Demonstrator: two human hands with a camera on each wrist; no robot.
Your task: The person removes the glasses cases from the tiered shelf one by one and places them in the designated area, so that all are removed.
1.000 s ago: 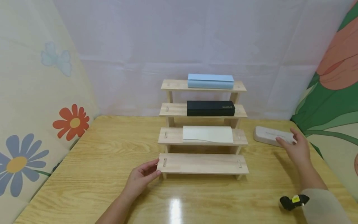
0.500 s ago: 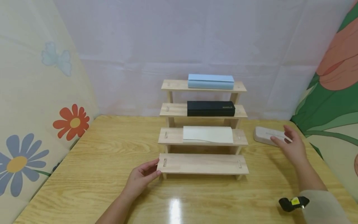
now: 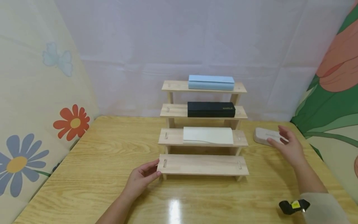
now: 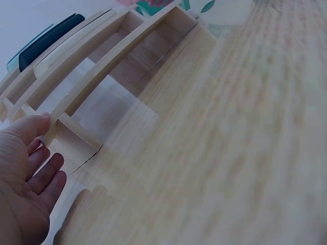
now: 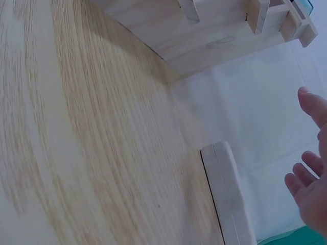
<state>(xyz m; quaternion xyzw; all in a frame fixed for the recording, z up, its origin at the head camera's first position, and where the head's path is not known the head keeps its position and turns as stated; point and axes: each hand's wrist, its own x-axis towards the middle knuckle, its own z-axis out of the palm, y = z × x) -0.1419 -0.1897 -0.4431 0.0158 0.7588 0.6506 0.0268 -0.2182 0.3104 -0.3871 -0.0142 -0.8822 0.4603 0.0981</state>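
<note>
My left hand (image 3: 141, 179) pinches the left end of the lowest step of a pale wooden tiered shelf (image 3: 202, 165), thumb at the front corner and fingers at the side. In the left wrist view the thumb touches the board's end while the other fingers hang loosely below. On the right, my right hand (image 3: 292, 151) hovers over a light grey oblong case (image 3: 260, 136), which looks like a glasses case and lies on the table. The right wrist view shows the thumb and fingers spread, apart from the grey case (image 5: 227, 196). The hand hides the case's right part.
A light blue case (image 3: 211, 83) sits on the top step. Below it are a black case (image 3: 211, 109) with small lettering and a cream-white case (image 3: 208, 135). Patterned cloths flank the wood-grain table (image 3: 112, 149), and a white cloth (image 3: 139, 62) hangs behind.
My right hand has shifted left and slightly back over the grey case, which stays in place. The left hand keeps its hold on the shelf end.
</note>
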